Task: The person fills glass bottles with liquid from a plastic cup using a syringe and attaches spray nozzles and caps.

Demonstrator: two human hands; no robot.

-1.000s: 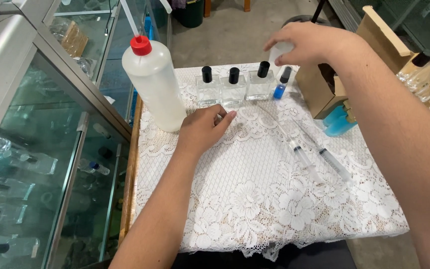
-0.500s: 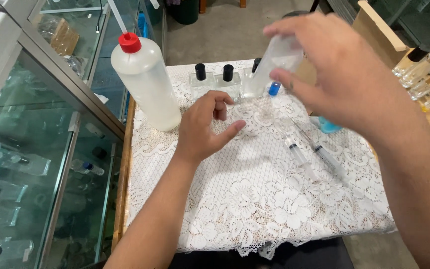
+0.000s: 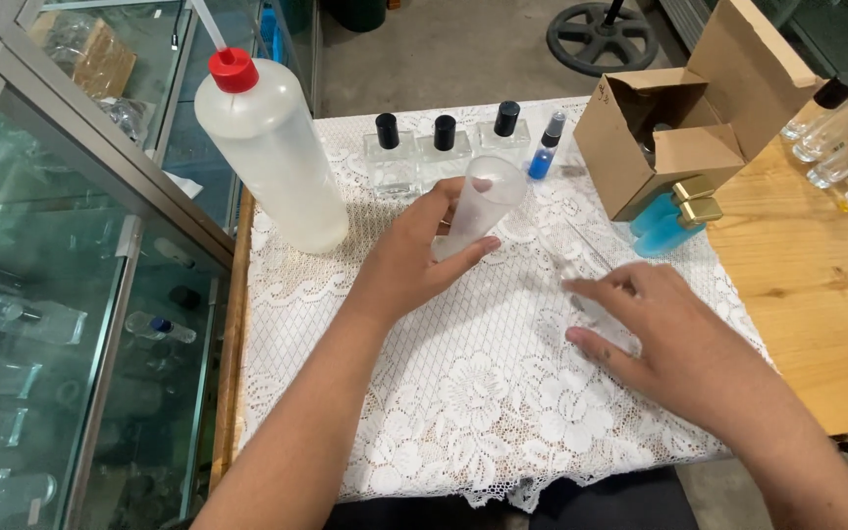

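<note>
White lace covers the table (image 3: 503, 412), and on it our left hand (image 3: 414, 260) grips a frosted, translucent plastic cup (image 3: 478, 206), tilted with its wide mouth away from us. The fingers (image 3: 463, 257) of that hand curl round the cup's narrow lower end, thumb on the near side, so the cup sits lifted just above the cloth, in front of a row of three square glass bottles (image 3: 444, 157) with black caps.

Our right hand (image 3: 655, 329) lies low over the lace to the right, palm down, fingers (image 3: 606, 287) spread loosely and holding nothing. Its fingertips rest at a clear syringe (image 3: 581, 285) lying on the cloth, partly hidden under the hand; whether they already touch it we cannot tell.

A big squeeze bottle (image 3: 272, 157) with a red cap stands to the left, well apart from the cup. A small blue vial (image 3: 545, 147) stands at the right end of the bottle row, and an open cardboard box (image 3: 679, 128) sits beyond it with blue bottles (image 3: 674, 221) with gold caps beside it.

We judge the step in hand to be steadying the cup while the other hand goes for the syringe. The next move calls for a firm pinch on the thin barrel, which lies flat on uneven lace, and a level cup.
</note>
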